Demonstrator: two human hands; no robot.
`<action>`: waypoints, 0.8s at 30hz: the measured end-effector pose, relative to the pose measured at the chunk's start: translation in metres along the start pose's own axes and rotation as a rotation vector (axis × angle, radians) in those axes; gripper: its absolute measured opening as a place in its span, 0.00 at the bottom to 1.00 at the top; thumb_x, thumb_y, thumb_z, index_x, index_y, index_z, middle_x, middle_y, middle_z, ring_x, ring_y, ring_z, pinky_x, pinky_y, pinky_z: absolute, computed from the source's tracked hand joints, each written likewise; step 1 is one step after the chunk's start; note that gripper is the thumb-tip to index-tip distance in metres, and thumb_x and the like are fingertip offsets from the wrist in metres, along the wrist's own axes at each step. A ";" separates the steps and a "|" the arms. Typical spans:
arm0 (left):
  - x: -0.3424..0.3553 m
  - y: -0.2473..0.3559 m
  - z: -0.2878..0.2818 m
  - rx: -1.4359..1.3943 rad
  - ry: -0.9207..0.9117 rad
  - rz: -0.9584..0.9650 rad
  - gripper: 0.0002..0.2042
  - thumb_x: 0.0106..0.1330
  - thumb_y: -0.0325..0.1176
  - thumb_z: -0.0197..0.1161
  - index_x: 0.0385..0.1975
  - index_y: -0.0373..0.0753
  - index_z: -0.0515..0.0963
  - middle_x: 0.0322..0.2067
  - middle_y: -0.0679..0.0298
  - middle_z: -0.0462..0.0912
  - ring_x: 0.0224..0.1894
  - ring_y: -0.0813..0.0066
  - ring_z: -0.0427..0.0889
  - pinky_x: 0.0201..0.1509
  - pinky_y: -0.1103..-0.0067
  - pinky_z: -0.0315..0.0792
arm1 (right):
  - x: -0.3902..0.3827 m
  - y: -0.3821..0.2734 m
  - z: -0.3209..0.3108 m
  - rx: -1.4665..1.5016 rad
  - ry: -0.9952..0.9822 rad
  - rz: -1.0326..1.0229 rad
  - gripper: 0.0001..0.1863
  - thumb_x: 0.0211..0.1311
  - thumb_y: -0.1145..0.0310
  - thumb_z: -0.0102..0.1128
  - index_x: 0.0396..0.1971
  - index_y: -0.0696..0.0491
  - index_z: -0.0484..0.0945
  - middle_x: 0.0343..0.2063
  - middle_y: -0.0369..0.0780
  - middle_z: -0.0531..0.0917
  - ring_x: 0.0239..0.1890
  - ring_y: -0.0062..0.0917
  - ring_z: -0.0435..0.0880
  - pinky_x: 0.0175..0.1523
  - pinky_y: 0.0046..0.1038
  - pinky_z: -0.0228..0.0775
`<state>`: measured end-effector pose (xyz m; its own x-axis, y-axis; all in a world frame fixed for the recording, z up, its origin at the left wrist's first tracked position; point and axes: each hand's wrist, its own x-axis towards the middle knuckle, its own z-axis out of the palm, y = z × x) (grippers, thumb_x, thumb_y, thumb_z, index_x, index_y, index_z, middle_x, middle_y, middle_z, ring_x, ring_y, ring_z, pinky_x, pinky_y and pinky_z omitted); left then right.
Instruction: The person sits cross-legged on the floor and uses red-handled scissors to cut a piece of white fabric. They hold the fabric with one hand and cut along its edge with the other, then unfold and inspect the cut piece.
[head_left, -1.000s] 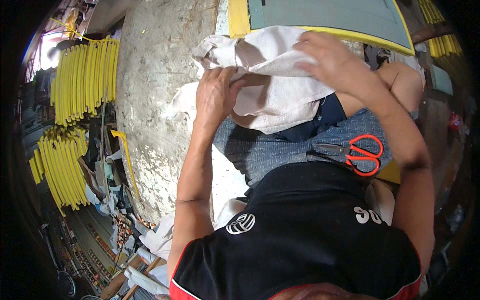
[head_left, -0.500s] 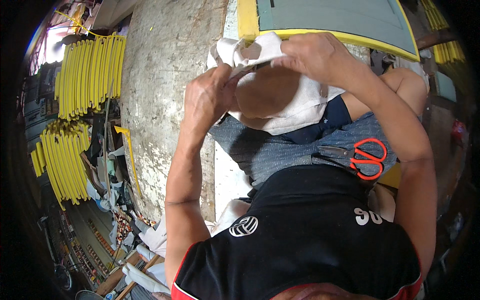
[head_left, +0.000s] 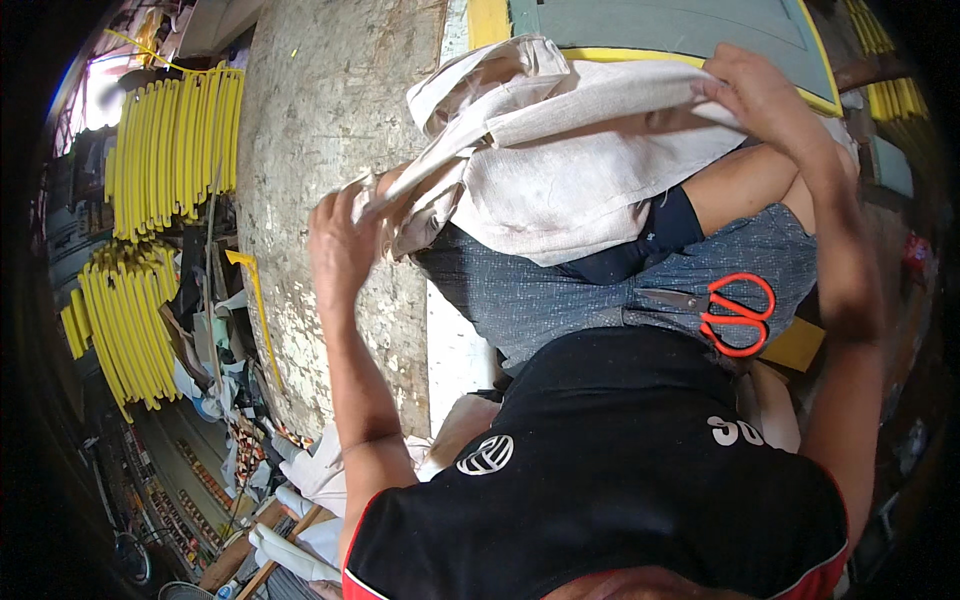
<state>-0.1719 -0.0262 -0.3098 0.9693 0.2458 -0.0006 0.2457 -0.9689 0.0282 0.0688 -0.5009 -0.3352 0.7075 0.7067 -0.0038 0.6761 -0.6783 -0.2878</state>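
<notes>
A cream-white piece of cloth (head_left: 560,195) is stretched between my two hands, over my lap and the table's edge. My left hand (head_left: 342,240) grips its left end above the worn table, the fingers closed round the bunched fabric. At the upper right my right hand (head_left: 752,90) pinches the other end of the same folded strip. A loop of the cloth stands up loosely near the middle. Scissors (head_left: 738,315) with orange-red handles lie on my lap, on the grey-blue patterned fabric (head_left: 500,290), apart from both hands.
To the left stretches a wooden table (head_left: 310,150) with scuffed, peeling paint. A grey-green panel with a yellow border (head_left: 660,25) lies ahead. Bundles of yellow strips (head_left: 175,145) hang at the far left. Fabric scraps (head_left: 245,400) and a yellow angled bar (head_left: 258,300) are along the table's left side.
My hands have moved apart, the left one left and down, the right one to the right. The cloth, bunched up before, is now drawn out wide between them.
</notes>
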 end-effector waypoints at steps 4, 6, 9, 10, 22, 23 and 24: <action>0.014 0.078 0.014 -0.329 0.208 0.321 0.19 0.60 0.34 0.68 0.52 0.41 0.79 0.51 0.54 0.80 0.51 0.53 0.80 0.54 0.65 0.75 | 0.003 -0.044 0.007 -0.066 -0.005 -0.039 0.19 0.59 0.60 0.66 0.45 0.58 0.80 0.44 0.46 0.80 0.49 0.43 0.78 0.58 0.38 0.69; 0.035 0.096 0.021 -0.282 0.270 0.324 0.16 0.61 0.34 0.67 0.49 0.40 0.80 0.48 0.55 0.81 0.48 0.53 0.80 0.51 0.66 0.75 | 0.023 -0.081 0.019 0.149 0.065 -0.101 0.20 0.60 0.60 0.65 0.46 0.58 0.79 0.45 0.47 0.80 0.49 0.43 0.78 0.59 0.39 0.68; 0.055 0.089 0.031 -0.237 0.077 0.359 0.14 0.63 0.34 0.65 0.47 0.41 0.81 0.41 0.55 0.83 0.44 0.54 0.80 0.48 0.65 0.75 | 0.048 -0.125 0.058 0.284 0.120 -0.208 0.21 0.65 0.56 0.61 0.49 0.57 0.77 0.44 0.47 0.80 0.49 0.42 0.79 0.57 0.39 0.70; 0.053 0.089 0.032 -0.232 0.117 0.378 0.11 0.66 0.34 0.61 0.46 0.39 0.79 0.35 0.53 0.83 0.41 0.51 0.80 0.44 0.63 0.74 | 0.050 -0.140 0.066 0.298 0.159 -0.230 0.20 0.67 0.55 0.60 0.48 0.56 0.77 0.42 0.48 0.80 0.47 0.42 0.80 0.55 0.39 0.71; 0.036 0.043 -0.032 -0.407 0.259 0.478 0.05 0.65 0.29 0.65 0.37 0.40 0.78 0.29 0.57 0.83 0.28 0.59 0.83 0.29 0.70 0.75 | 0.051 -0.124 0.008 0.106 0.356 -0.524 0.20 0.70 0.53 0.55 0.24 0.54 0.73 0.23 0.44 0.76 0.27 0.42 0.78 0.33 0.38 0.70; 0.038 0.032 -0.038 -0.505 0.295 0.455 0.05 0.64 0.28 0.66 0.36 0.41 0.78 0.29 0.58 0.83 0.27 0.62 0.83 0.28 0.71 0.75 | 0.052 -0.105 0.009 0.097 0.476 -0.601 0.20 0.69 0.54 0.56 0.24 0.55 0.72 0.22 0.44 0.74 0.25 0.42 0.76 0.32 0.38 0.68; 0.039 0.044 -0.058 -0.336 0.307 0.496 0.04 0.64 0.28 0.66 0.35 0.40 0.78 0.29 0.57 0.83 0.27 0.61 0.83 0.29 0.71 0.76 | 0.051 -0.097 -0.014 0.072 0.400 -0.535 0.20 0.69 0.54 0.56 0.25 0.56 0.72 0.21 0.44 0.73 0.25 0.42 0.75 0.31 0.38 0.67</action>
<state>-0.1241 -0.0578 -0.2502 0.9091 -0.1813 0.3751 -0.2913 -0.9203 0.2612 0.0426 -0.4020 -0.2944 0.3099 0.8034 0.5085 0.9491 -0.2303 -0.2147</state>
